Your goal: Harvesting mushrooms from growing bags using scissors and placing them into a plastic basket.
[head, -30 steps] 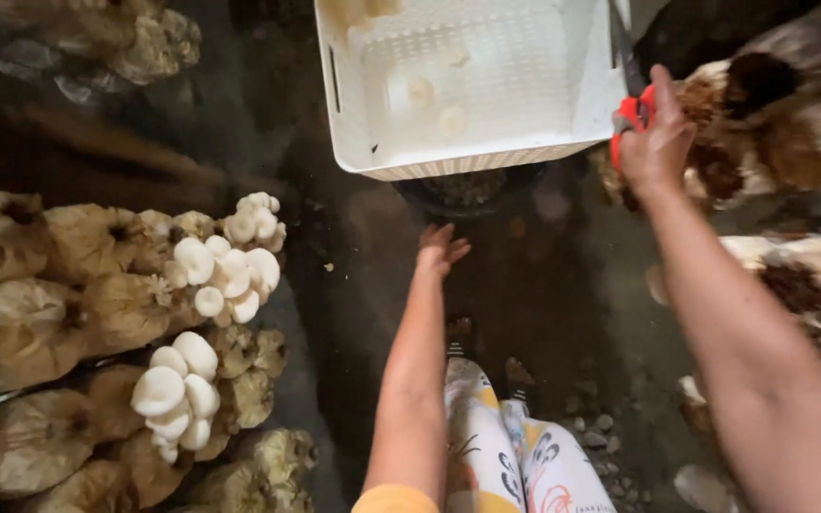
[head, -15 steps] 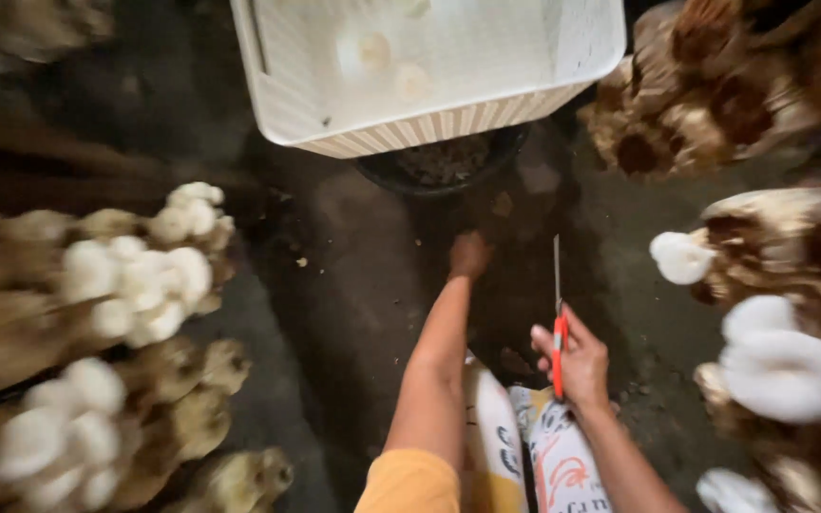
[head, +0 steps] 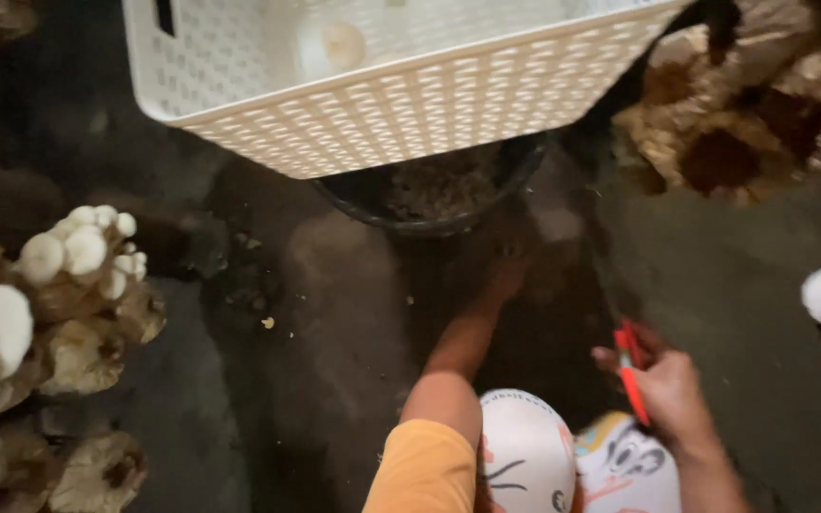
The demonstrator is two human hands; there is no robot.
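A red-handled knife [head: 631, 375] sits gripped in the closed right hand [head: 669, 391] at near right, while the blurred left hand [head: 507, 275], whose grip I cannot tell, reaches toward a black bucket [head: 429, 204] under the far white perforated basket [head: 410, 104], white mushrooms [head: 83, 249] clustering left.

dark dirt floor [head: 334, 313] bears a black bucket [head: 429, 195].

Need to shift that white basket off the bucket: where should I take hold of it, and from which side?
Grip the white basket at the dark handle slot in its left end wall, coming from the left. The lattice walls flare up to a rolled rim, so fingers can probably hook under it there. The opposite end is out of view.
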